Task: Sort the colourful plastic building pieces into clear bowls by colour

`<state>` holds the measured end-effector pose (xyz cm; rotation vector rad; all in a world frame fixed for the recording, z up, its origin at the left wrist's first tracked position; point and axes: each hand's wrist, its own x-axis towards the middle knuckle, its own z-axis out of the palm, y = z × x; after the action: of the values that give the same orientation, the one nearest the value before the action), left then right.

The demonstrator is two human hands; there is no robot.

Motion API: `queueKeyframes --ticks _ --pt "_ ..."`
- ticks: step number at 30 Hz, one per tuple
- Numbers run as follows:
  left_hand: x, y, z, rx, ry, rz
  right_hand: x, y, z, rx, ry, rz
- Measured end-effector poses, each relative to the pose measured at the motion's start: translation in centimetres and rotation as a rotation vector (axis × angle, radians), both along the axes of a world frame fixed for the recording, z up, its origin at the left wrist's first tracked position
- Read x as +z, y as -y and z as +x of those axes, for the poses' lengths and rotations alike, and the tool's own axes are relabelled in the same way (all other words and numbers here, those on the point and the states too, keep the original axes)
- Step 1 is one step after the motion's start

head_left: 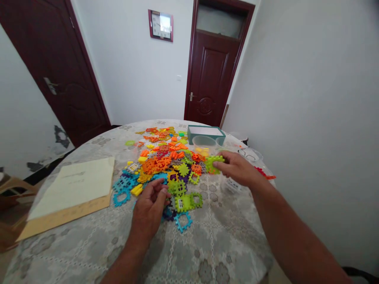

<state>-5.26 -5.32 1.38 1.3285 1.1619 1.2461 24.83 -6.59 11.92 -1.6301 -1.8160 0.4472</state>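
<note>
A heap of coloured plastic interlocking pieces (156, 163) covers the middle of the table, with orange, yellow, blue, green, grey and purple ones mixed. My right hand (237, 167) pinches a lime green piece (213, 163) at the heap's right side. At the near edge of the heap is my left hand (150, 205), fingers curled and apart, beside green pieces; whether its fingertips touch any is unclear. Joined green pieces (188, 202) lie just right of it, and a blue square frame (183, 221) lies nearer to me.
Papers (79, 177) lie on an envelope at the left of the patterned tablecloth (189, 260). A teal box (206, 131) stands at the back, with a clear tub (204, 145) before it. Clear containers and red pieces (264, 172) are at the right.
</note>
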Motion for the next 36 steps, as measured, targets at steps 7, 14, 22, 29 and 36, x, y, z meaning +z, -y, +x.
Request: queueKeyframes --ticks 7,14,22,29,36 --pt "0.1 -0.4 -0.7 0.211 -0.034 0.072 1.5 -11.3 9.0 -0.458 0.58 0.018" --pt "0.4 -0.2 -0.7 0.279 -0.055 0.079 -2.4 -16.7 13.5 -0.588 0.549 -0.118" --pt "1.0 -0.1 -1.5 0.252 -0.045 0.076 -2.2 -17.4 14.0 -0.664 0.304 -0.065" --pt "2.5 -0.9 -5.7 0.266 -0.422 0.157 -0.7 -12.1 7.7 -0.5 0.016 0.162" --pt "1.2 -1.7 -8.5 0.193 -1.052 0.258 -4.5 0.4 -7.0 0.22 0.082 0.271"
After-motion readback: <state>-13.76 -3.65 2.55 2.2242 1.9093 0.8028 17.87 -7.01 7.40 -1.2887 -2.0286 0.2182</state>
